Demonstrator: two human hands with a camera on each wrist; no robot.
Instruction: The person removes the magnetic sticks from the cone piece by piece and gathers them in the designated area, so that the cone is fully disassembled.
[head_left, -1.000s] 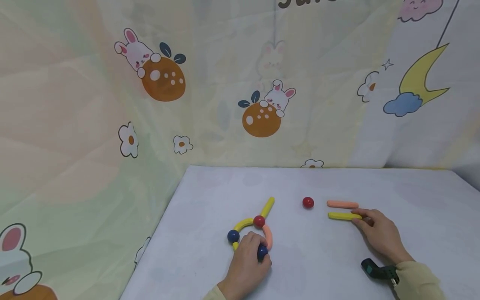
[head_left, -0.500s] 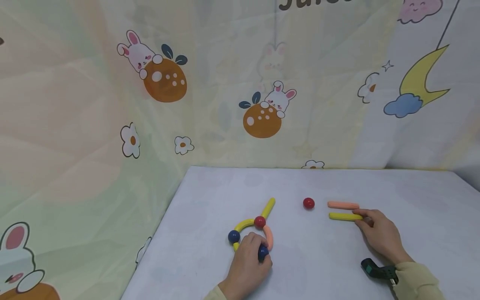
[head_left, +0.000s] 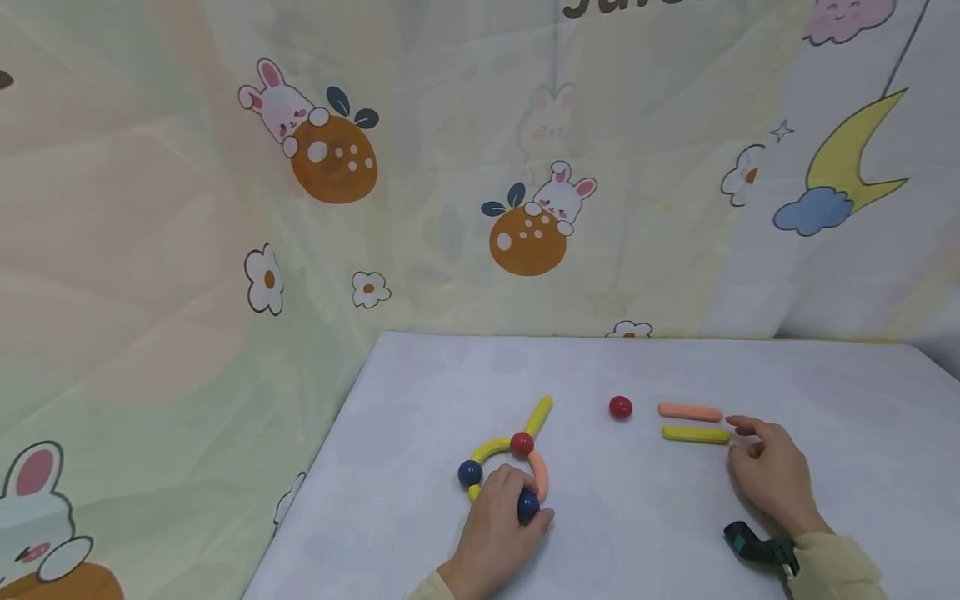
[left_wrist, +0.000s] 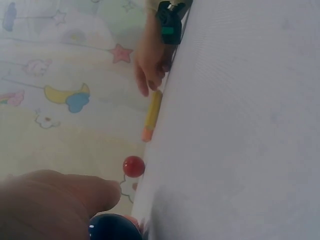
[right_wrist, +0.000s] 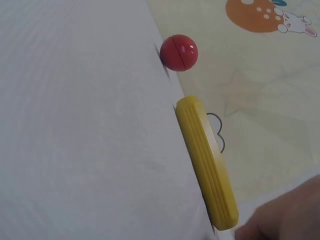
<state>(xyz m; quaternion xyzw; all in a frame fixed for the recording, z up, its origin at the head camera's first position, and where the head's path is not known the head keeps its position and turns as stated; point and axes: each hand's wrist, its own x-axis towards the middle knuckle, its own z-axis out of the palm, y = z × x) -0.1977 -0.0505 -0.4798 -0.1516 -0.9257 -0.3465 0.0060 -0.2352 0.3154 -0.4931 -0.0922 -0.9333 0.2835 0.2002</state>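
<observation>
Head view, near to far: the left hand (head_left: 491, 533) is gripping a blue ball (head_left: 528, 507), partly hiding the linked pieces (head_left: 491, 447). The right hand (head_left: 774, 473) is holding nothing, its thumb and forefinger standing apart just beside the right end of a yellow stick (head_left: 695, 435). This stick is lying on the table (head_left: 637, 533), roughly parallel to and nearer than a pink stick (head_left: 690, 412); a loose red ball (head_left: 620, 407) is resting to their left. Good handling is probably calling for a steady left grip and a right-hand pinch across the yellow stick's width, clear of the pink one.

Dark lettering (head_left: 632, 7) on the backdrop (head_left: 442, 108) is cropped, not fully readable.
</observation>
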